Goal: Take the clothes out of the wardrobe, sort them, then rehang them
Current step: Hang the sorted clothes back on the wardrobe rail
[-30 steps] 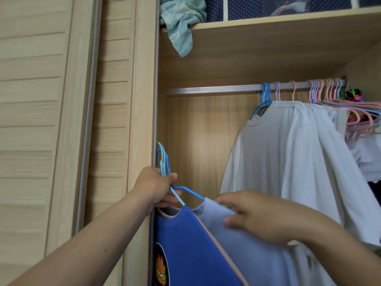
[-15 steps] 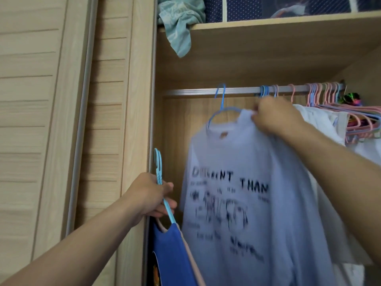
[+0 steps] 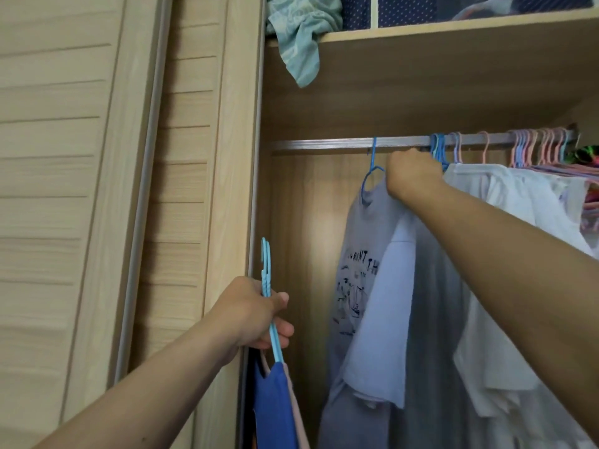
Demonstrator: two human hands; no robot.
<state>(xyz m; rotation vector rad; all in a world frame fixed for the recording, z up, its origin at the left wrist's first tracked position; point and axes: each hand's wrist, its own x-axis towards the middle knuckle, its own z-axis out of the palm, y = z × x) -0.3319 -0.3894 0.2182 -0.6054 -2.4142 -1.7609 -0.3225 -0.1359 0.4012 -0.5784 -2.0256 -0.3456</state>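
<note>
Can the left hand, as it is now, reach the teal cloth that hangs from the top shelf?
Probably not freely. The left hand grips blue hangers carrying a blue shirt, low beside the door frame; the teal cloth hangs high above.

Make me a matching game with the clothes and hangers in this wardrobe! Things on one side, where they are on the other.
Things:
1. printed T-shirt
2. blue top
3. teal cloth
4. pink hangers

Places:
A. drooping off the top shelf
B. bunched at the rail's right end
C. on a blue hanger on the rail, by the right hand
D. hanging below the left hand

Pairs: 1-C, 2-D, 3-A, 4-B
</note>
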